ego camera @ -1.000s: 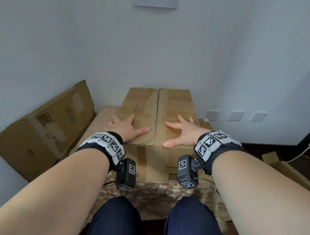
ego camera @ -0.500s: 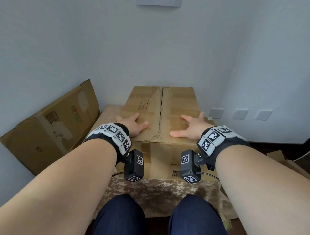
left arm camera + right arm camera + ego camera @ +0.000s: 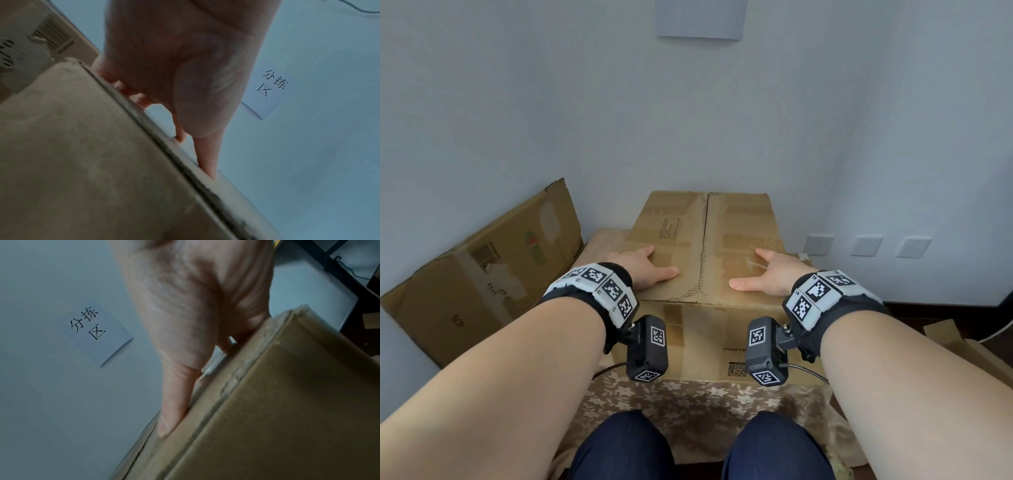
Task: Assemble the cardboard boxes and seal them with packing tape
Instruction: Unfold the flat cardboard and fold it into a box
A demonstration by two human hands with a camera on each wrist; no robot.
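A brown cardboard box (image 3: pixel 705 233) stands on a small table with a floral cloth (image 3: pixel 688 404), its two top flaps folded down and meeting at a centre seam. My left hand (image 3: pixel 643 267) lies flat on the left flap, fingers straight, thumb pointing at the seam. My right hand (image 3: pixel 770 270) lies flat on the right flap in the same way. In the left wrist view the left hand (image 3: pixel 174 73) presses the box's top edge (image 3: pixel 144 116). The right wrist view shows the right hand's thumb (image 3: pixel 174 410) flat on the cardboard box (image 3: pixel 277 402). No tape roll is in view.
A flattened cardboard box (image 3: pixel 479 274) leans against the wall at the left. More cardboard (image 3: pixel 962 346) lies on the floor at the right. The wall carries a paper sign (image 3: pixel 700 19) above the box and several sockets (image 3: pixel 866 245) at the right. My knees (image 3: pixel 619 448) are under the table's front edge.
Both hands have slid outward from the centre seam toward the box's sides, still flat on the flaps. The head view has tilted upward a little.
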